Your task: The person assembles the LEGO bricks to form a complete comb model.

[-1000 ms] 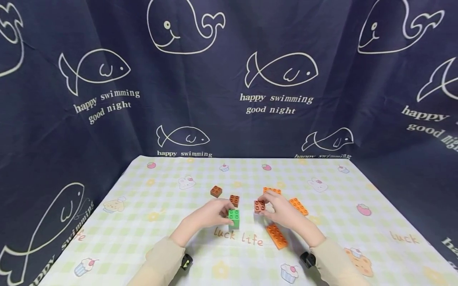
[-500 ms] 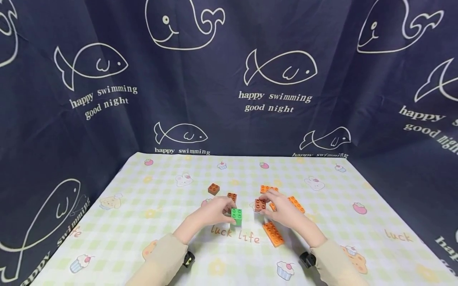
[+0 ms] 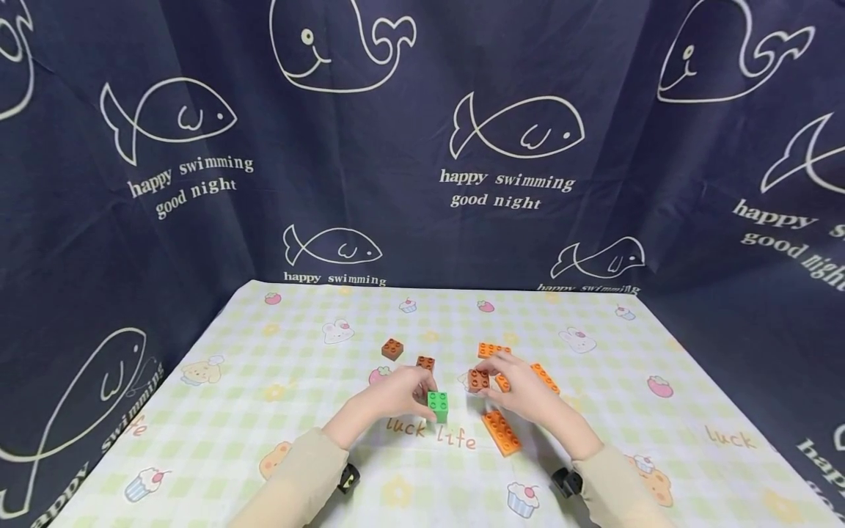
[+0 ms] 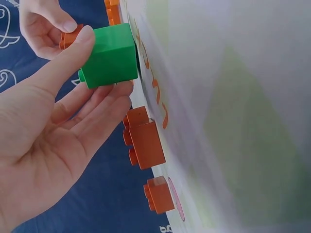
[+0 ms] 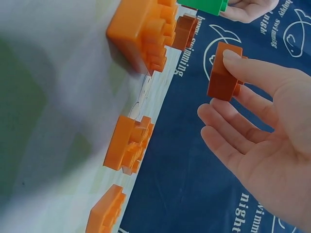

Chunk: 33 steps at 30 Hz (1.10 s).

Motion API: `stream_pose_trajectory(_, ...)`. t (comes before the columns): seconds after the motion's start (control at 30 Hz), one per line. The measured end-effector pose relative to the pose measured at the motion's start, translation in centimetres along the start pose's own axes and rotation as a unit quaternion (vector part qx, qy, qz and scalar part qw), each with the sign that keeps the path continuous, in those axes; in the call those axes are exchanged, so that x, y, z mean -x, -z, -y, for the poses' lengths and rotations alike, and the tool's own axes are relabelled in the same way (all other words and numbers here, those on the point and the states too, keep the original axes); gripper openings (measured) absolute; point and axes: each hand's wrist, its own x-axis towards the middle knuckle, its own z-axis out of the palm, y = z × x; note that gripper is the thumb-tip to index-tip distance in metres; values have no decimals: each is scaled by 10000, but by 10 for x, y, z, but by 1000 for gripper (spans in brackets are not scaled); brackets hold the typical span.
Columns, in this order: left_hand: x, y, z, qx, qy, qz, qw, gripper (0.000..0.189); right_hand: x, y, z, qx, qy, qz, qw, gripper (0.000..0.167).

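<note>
1. The left hand (image 3: pixel 404 390) pinches a green brick (image 3: pixel 437 405), thumb against fingers, low over the bench (image 3: pixel 455 491); whether it touches the cloth, one cannot tell.
2. At right, the right hand (image 3: pixel 521 385) grasps a brown brick (image 3: pixel 478 380) between thumb and fingers, raised off the bench.
3. Compared with a second ago, the green brick sits farther right against the printed lettering (image 3: pixel 455 438), and the gap to the brown brick narrows slightly.
4. The two bricks remain apart and unjoined, both hands apparently committed to them.
5. A second brown brick (image 3: pixel 392 348) lies far left, a third brown brick (image 3: pixel 425 364) just beyond the left hand, and orange bricks (image 3: pixel 501 433) around the right hand.
</note>
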Motion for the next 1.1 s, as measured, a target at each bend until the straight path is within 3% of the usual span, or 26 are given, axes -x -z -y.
stream_pose_trajectory(1.1, 2, 1, 4, 7, 47, 95, 9999, 36, -9, -10, 7, -285, 74, 32, 9996, 31)
